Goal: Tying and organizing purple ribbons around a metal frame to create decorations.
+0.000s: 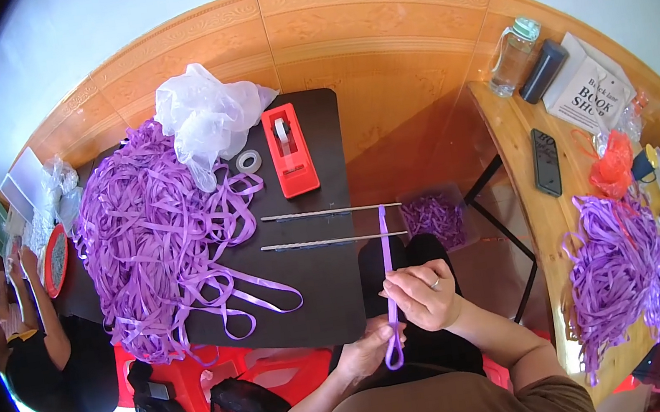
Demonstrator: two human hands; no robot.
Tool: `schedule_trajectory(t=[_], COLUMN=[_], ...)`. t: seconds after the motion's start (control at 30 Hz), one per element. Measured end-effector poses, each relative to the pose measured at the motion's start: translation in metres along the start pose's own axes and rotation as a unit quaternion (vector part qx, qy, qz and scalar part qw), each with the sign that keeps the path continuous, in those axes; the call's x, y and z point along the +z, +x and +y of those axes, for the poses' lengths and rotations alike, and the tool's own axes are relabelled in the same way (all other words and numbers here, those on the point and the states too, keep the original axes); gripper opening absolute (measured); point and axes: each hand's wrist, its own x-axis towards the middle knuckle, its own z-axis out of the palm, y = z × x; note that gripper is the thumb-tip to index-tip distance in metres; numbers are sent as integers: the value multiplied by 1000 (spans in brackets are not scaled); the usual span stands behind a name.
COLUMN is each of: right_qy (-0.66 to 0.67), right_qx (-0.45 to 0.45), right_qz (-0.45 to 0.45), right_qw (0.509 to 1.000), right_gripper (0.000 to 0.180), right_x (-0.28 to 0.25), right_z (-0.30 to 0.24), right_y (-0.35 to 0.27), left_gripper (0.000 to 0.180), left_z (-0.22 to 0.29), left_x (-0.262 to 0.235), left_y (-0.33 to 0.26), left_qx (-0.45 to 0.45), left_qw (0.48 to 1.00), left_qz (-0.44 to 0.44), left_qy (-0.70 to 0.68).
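A narrow purple ribbon (pixel 386 249) runs from the end of the farther of two thin metal rods (pixel 331 212), across the nearer rod (pixel 327 242), down to my hands. My right hand (pixel 425 295), with a ring on one finger, pinches the ribbon partway along. Just below, my left hand (pixel 370 350) grips it near its lower end, where it forms a small loop. Both rods lie on the dark table and stick out past its right edge. A large heap of purple ribbons (pixel 147 257) covers the left part of that table, some loops trailing toward the rods.
Behind the rods stand a red tape dispenser (pixel 290 151), a tape roll (pixel 249 162) and a crumpled clear plastic bag (pixel 208 118). Below the table's right side, a bin (pixel 436 219) holds purple ribbons. The wooden table (pixel 523 170) carries a phone (pixel 546 163), bottles and another ribbon heap (pixel 618 275). People sit at both sides.
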Motion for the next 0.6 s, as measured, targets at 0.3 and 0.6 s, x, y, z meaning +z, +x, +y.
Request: schedule_trajectory(t=[0.3,0.6], right_qy=[208,493], right_qx=[126,460], right_qz=[20,7], right_qw=[970,738], right_gripper=[18,3], right_x=[-12,60], right_z=[68,152], right_y=[86,81], left_gripper=[27,29], left_z=[-35,-16], left_x=[-15,6], left_y=[55,136], left_qx=[40,200], left_qw=[990,956], left_qz=[114,198], left_qy=[74,81])
